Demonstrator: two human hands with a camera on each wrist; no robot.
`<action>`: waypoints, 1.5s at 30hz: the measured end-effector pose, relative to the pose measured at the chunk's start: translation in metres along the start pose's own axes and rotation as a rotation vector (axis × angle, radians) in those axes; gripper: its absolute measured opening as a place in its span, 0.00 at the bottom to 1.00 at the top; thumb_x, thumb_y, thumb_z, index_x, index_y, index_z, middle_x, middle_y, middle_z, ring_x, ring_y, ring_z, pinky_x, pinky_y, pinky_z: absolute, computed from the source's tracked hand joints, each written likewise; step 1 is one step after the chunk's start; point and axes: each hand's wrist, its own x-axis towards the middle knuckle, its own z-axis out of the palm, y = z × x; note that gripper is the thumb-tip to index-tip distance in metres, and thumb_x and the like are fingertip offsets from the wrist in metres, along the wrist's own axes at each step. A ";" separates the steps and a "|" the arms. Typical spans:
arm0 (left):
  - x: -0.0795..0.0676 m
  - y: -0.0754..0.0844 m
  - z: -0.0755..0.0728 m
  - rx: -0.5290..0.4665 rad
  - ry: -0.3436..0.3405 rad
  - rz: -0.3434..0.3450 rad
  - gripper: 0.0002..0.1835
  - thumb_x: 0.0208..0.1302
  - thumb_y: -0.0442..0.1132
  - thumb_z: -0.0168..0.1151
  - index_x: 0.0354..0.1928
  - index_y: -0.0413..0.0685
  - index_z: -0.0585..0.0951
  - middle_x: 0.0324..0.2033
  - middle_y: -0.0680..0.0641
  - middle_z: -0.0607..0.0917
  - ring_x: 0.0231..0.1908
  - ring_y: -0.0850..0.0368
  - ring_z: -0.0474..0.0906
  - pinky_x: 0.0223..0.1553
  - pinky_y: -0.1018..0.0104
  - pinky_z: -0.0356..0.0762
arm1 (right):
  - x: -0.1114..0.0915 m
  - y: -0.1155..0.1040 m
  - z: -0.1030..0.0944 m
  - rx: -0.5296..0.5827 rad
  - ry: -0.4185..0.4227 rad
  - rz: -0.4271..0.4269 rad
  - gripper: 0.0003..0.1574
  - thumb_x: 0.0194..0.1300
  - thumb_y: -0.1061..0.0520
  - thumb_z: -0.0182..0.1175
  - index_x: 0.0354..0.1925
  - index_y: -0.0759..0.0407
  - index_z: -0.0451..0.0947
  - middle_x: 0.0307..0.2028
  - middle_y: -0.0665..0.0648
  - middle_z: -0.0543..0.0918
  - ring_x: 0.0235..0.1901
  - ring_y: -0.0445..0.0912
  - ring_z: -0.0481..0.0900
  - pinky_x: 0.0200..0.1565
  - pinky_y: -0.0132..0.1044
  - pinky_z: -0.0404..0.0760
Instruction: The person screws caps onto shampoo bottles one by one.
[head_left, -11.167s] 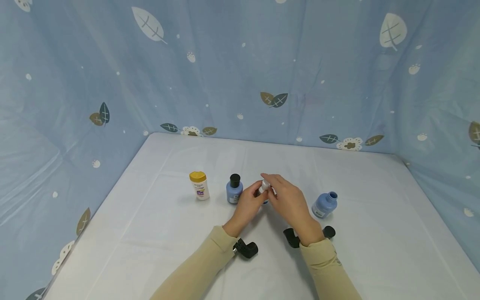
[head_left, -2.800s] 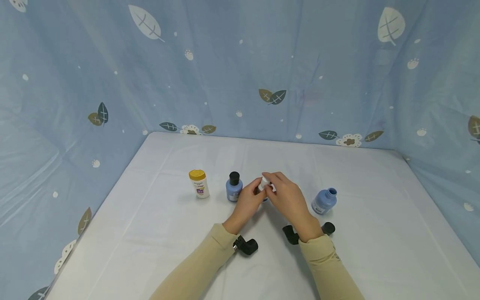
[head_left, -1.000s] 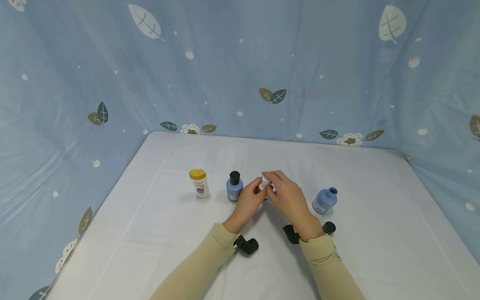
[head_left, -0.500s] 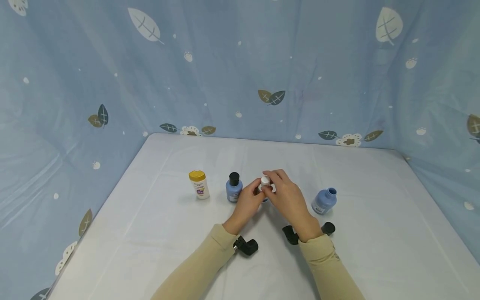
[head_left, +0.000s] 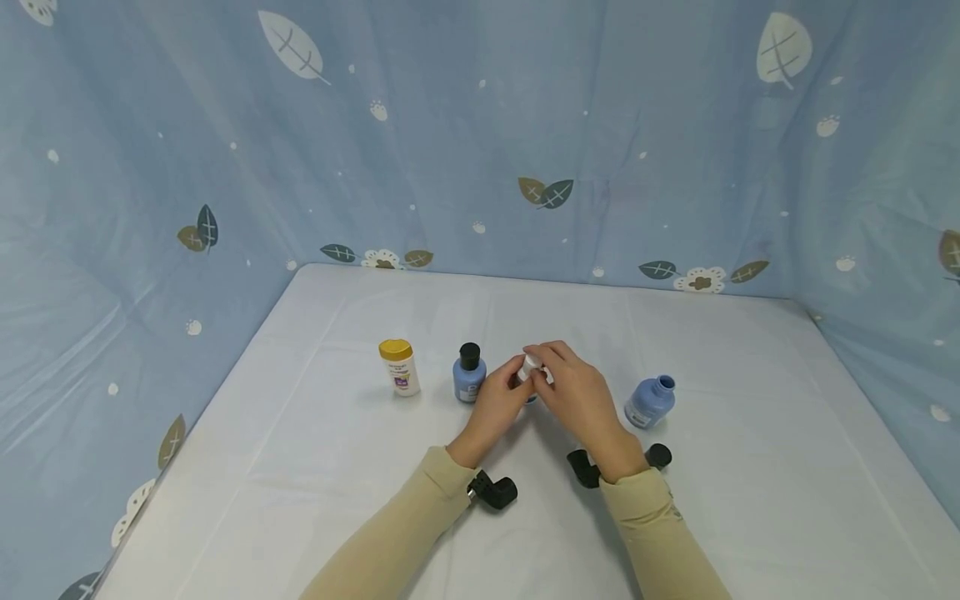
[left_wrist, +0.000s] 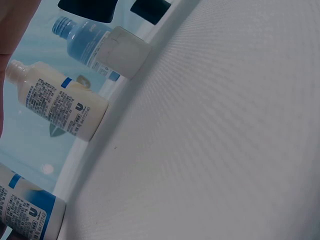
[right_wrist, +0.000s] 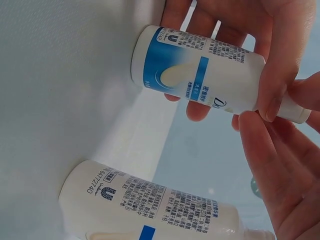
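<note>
My left hand (head_left: 495,407) grips a small white-and-blue shampoo bottle (right_wrist: 200,70), with fingers behind its body and the thumb near its shoulder. At the neck, my right hand (head_left: 583,404) pinches the white cap (right_wrist: 294,111) between thumb and fingers. From the head view, most of this bottle is hidden behind the hands. Beside it stands a second white bottle (right_wrist: 155,205) with a bare, capless neck, also seen in the left wrist view. To the right is a blue bottle (head_left: 649,402) with its mouth uncovered.
Left of the hands stand a blue bottle (head_left: 469,379) with a black cap and a white bottle (head_left: 401,371) with a yellow cap. A white cloth covers the table (head_left: 315,467). Patterned blue curtains (head_left: 450,125) enclose the back and sides.
The right fingers shift slightly around the cap, whose top showed more half a second ago. Both hands stay at the same spot, and the standing bottles keep their places.
</note>
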 end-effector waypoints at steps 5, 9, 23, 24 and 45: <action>0.001 0.003 0.000 0.032 0.011 -0.005 0.13 0.60 0.41 0.56 0.48 0.55 0.77 0.25 0.53 0.74 0.25 0.61 0.67 0.24 0.71 0.67 | 0.001 -0.001 0.001 0.016 0.003 0.029 0.21 0.56 0.58 0.60 0.50 0.54 0.75 0.40 0.52 0.75 0.21 0.41 0.71 0.22 0.33 0.70; 0.001 0.002 0.000 0.030 0.009 0.005 0.13 0.60 0.41 0.56 0.48 0.55 0.77 0.27 0.54 0.76 0.25 0.61 0.67 0.24 0.70 0.68 | 0.001 -0.001 0.001 0.032 0.004 0.035 0.23 0.57 0.57 0.60 0.53 0.54 0.73 0.41 0.52 0.74 0.20 0.40 0.69 0.20 0.32 0.69; 0.001 0.001 0.000 0.038 0.008 0.005 0.12 0.61 0.41 0.55 0.47 0.53 0.77 0.26 0.53 0.75 0.26 0.61 0.67 0.25 0.70 0.68 | 0.000 0.000 -0.001 0.012 -0.002 -0.010 0.21 0.56 0.62 0.57 0.50 0.54 0.75 0.41 0.52 0.75 0.23 0.41 0.72 0.23 0.32 0.71; 0.001 0.000 0.000 0.031 0.007 0.002 0.12 0.61 0.41 0.55 0.48 0.53 0.77 0.27 0.52 0.76 0.27 0.61 0.67 0.26 0.70 0.68 | 0.000 0.000 -0.001 0.018 -0.002 -0.005 0.20 0.56 0.61 0.57 0.50 0.54 0.75 0.41 0.52 0.75 0.23 0.41 0.72 0.23 0.32 0.71; -0.003 0.014 -0.003 0.025 -0.001 -0.034 0.10 0.60 0.41 0.56 0.44 0.53 0.77 0.22 0.52 0.72 0.24 0.60 0.66 0.23 0.70 0.66 | 0.000 0.002 0.000 -0.002 -0.003 -0.044 0.23 0.57 0.61 0.58 0.52 0.54 0.74 0.43 0.51 0.76 0.24 0.41 0.73 0.23 0.33 0.71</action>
